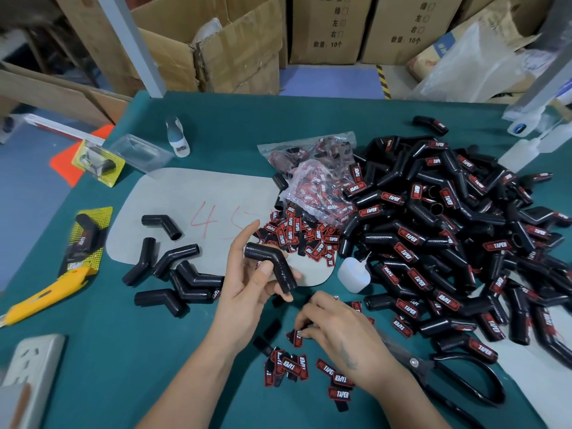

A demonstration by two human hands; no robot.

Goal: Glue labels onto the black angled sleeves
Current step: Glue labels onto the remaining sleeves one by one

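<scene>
Green matting covers the counter (123,351), which is backed by stacked cardboard boxes (235,54). At its middle, a bare black angled sleeve (270,269) is gripped by the curled fingers (263,275) of the left hand (250,283) and held just above the surface. Close beside it, the fingertips (301,328) of the right hand (334,332) are pinched on a red and black label (296,337) lying on the counter. More loose labels (291,366) are scattered just beneath that hand, and another heap of labels (297,233) is spilled from a clear bag (312,178) beyond the held sleeve. A small white glue bottle (354,274) is seen between the hands and a large pile of labelled sleeves (448,236) on the right. Unlabelled sleeves (173,274) are grouped to the left, partly on a grey sheet (198,193). Black scissors (458,379) are laid near the right wrist, and a yellow utility knife (46,295) lies at the left edge.
</scene>
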